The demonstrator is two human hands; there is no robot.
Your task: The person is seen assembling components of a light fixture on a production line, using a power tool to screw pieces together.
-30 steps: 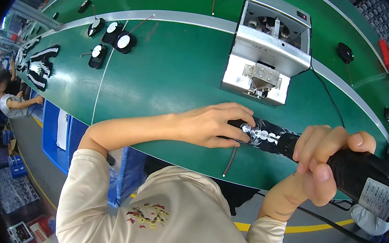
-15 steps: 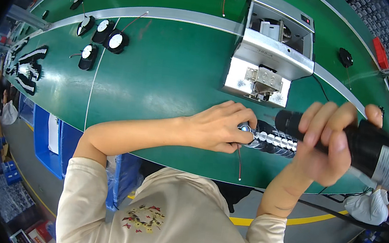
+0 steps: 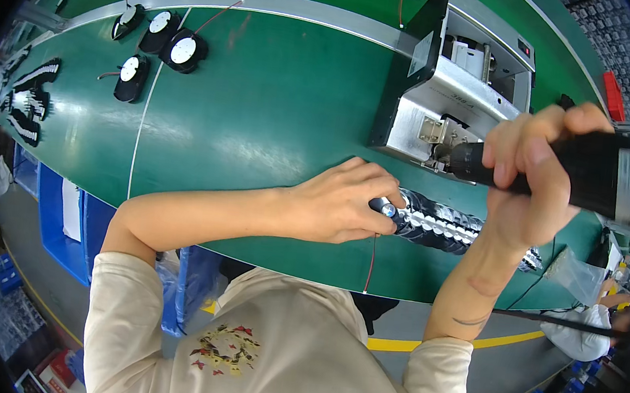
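Note:
My right hand point(image 3: 536, 170) is wrapped round a thick black electric screwdriver point(image 3: 598, 172). The tool's narrow end points left and overlaps the small metal outlet point(image 3: 438, 136) on the front of a silver screw feeder point(image 3: 451, 103). Whether the tip touches it I cannot tell. Lower down, my left hand point(image 3: 349, 200) pinches the near-left end piece point(image 3: 385, 208) of a row of black and silver parts point(image 3: 442, 229) lying on the green bench. A thin red wire point(image 3: 371, 264) hangs from that end piece toward the bench edge.
Several black parts with white discs point(image 3: 183, 51) lie at the far left, wires attached. More rows of parts point(image 3: 29, 101) rest at the left end. A metal rail point(image 3: 311, 13) crosses behind. Blue bins point(image 3: 58, 227) stand below the bench; a clear bag point(image 3: 575, 274) lies right.
My right hand has carried the screwdriver away from the row, up to the front of the screw feeder. My left hand keeps its hold on the end piece. The view has shifted slightly.

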